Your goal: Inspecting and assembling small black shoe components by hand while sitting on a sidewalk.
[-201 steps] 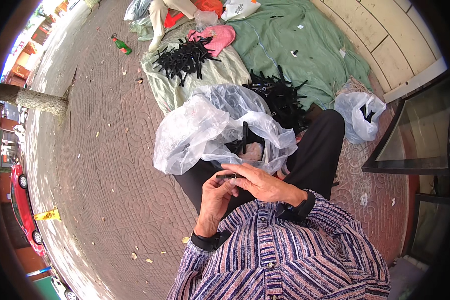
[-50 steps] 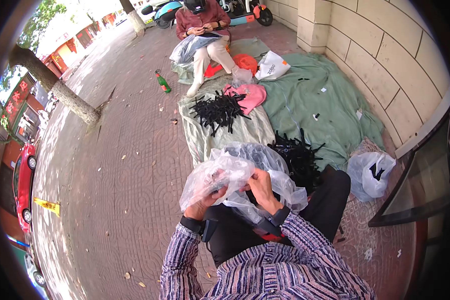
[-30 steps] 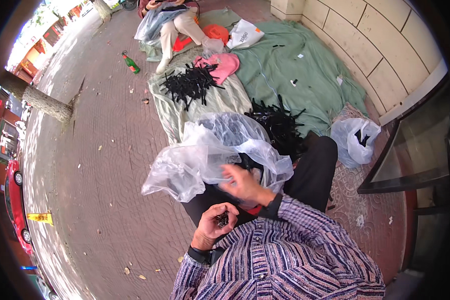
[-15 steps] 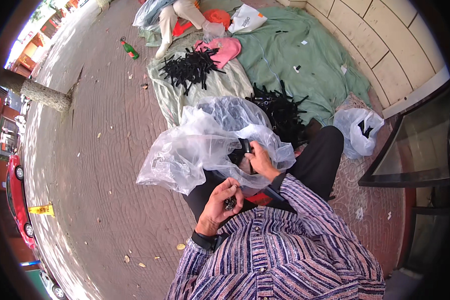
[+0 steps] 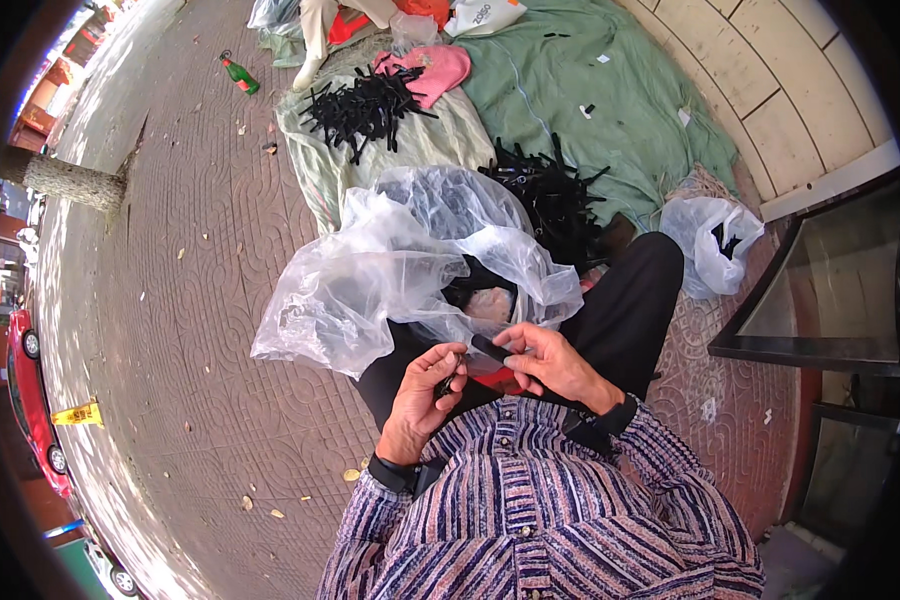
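My right hand [image 5: 562, 372] pinches a short black strip-like piece [image 5: 489, 348] in front of my lap. Close beside it, my left hand [image 5: 422, 402] is curled around some small dark bits [image 5: 444, 386], too small to name, with thumb and forefinger pressed together. The two hands nearly meet. Just beyond them a large clear plastic bag [image 5: 345, 300] spreads over my legs, its mouth gaping. Black pieces [image 5: 470, 283] and something pale pink [image 5: 491, 304] show inside it. Past the bag lies a heap of black strip-like pieces [image 5: 548, 190].
A second black heap [image 5: 365, 112] and a pink cloth [image 5: 440, 75] lie on a pale sheet, beside a green sheet [image 5: 530, 75]. A smaller plastic bag [image 5: 705, 245] stands right of my knee. Another person's legs [image 5: 320, 30] are at the far edge, near a green bottle [image 5: 238, 74].
My right hand has come out of the plastic bag toward my left hand, bringing a black piece with it. My left hand stays near my lap, still closed.
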A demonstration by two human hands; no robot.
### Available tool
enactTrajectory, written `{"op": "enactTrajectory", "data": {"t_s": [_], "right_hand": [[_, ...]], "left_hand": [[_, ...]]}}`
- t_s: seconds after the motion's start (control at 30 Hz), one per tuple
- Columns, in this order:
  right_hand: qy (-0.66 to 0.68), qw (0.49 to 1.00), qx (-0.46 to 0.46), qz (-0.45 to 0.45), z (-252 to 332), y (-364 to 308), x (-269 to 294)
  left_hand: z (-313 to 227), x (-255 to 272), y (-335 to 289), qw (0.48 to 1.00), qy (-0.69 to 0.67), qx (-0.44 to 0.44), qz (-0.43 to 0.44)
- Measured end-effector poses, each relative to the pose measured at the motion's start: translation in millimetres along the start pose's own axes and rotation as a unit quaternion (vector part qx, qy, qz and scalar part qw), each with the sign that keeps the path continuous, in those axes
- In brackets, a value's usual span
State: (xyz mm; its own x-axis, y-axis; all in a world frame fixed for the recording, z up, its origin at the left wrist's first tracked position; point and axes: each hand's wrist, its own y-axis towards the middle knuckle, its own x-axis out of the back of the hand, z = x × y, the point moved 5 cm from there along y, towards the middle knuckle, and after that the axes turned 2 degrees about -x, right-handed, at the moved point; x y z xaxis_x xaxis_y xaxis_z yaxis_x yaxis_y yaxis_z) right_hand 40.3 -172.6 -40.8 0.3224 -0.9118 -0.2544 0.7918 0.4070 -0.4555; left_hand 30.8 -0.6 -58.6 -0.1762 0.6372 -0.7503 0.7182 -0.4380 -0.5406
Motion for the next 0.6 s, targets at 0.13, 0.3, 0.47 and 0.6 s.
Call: {"op": "enactTrajectory", "data": {"t_s": [0.13,0.3,0.47,0.6], "right_hand": [[-0.024,0.999,-0.034,0.009,-4.0,-3.7,-3.8],[-0.011,0.998,-0.051,0.041,12.5,-7.1,-12.9],[0.11,0.987,-0.073,0.092,5.9,-5.0,-15.7],[0.114,0.984,-0.089,0.101,10.7,-4.1,-20.3]], "left_hand": [[-3.5,-5.8,0.0,0.999,0.038,-0.031,-0.002],[-5.5,-7.4,-3.2,0.995,0.084,-0.045,-0.016],[-4.6,-6.0,-2.3,0.994,0.091,-0.055,0.005],[-4.9,-7.2,-4.5,0.992,0.115,-0.059,0.013]]}}
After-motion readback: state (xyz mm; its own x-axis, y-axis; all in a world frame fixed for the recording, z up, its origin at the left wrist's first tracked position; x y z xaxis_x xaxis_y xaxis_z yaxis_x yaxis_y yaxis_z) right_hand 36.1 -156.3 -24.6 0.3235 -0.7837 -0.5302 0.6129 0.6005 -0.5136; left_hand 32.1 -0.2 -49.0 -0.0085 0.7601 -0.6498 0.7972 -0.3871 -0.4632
